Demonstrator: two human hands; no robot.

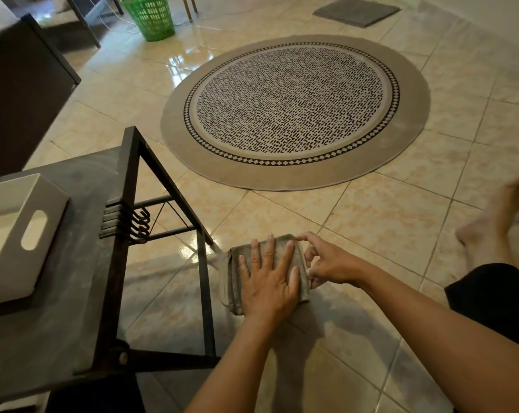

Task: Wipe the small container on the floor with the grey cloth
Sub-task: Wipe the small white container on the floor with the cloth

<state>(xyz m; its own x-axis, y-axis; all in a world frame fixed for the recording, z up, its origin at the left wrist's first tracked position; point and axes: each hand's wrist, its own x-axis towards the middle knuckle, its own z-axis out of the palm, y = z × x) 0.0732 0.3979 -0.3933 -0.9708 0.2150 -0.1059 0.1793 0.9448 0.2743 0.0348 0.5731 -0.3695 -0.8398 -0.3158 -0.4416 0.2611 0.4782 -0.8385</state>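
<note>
At far left I log a white tray [20,236] with a cut-out handle, resting on a dark low table [82,281] with a black metal frame; a row of hooks [139,225] hangs on the frame's side rail. Behind it, at top left, stands a green plastic basket [151,16] on the tiled floor [371,222].

Next, just right of the table's front leg, I see the grey cloth [282,248], folded and lying on the floor. My left hand [267,281] lies flat on top of it, fingers spread wide, palm pressing down, gripping nothing. My right hand [329,260] sits touching the cloth's right edge, thumb and forefinger pinched on its upper right corner, the other fingers curled against its side.

The small container does not show by itself; whether it lies under the cloth I cannot tell.

Further back, centre, lies a round patterned rug [294,111]; beyond it, top right, a grey mat [356,11]. At far right I note a bare foot [490,225], blurred, and a dark-clothed knee below it.
</note>
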